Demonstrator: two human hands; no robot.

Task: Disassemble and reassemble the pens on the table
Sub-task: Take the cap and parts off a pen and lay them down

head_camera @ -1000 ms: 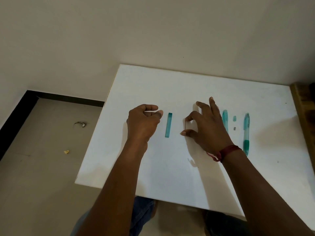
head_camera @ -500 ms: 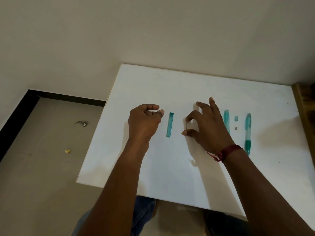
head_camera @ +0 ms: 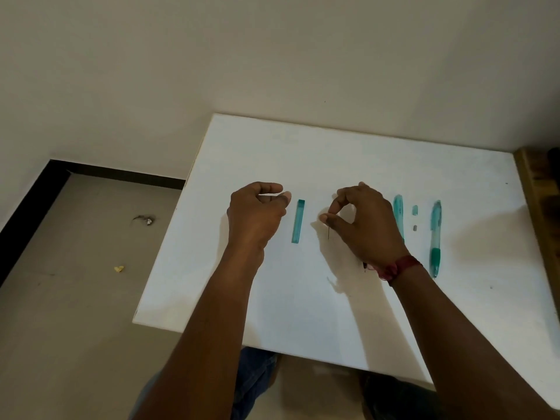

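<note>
On the white table (head_camera: 303, 313) a flat teal rectangular case (head_camera: 298, 221) lies between my hands. My left hand (head_camera: 256, 215) hovers just left of it with fingers curled and thumb near the index finger; whether it holds anything is hidden. My right hand (head_camera: 366, 222) pinches a thin dark lead (head_camera: 328, 233) between thumb and index finger, with the lead pointing down at the table. A teal pen barrel (head_camera: 398, 207) lies partly behind that hand. Further right are a small teal piece (head_camera: 415, 210), a small grey piece (head_camera: 415, 228) and a whole teal pen (head_camera: 435, 237).
The table stands against a plain wall, with its left edge (head_camera: 169, 237) over a grey floor carrying small bits of debris (head_camera: 145, 220). A wooden surface (head_camera: 539, 189) borders the table on the right. A red thread band sits on my right wrist.
My right hand has curled from spread fingers on the table into a pinch and lifted the thin lead slightly. My left hand has stayed nearly still.
</note>
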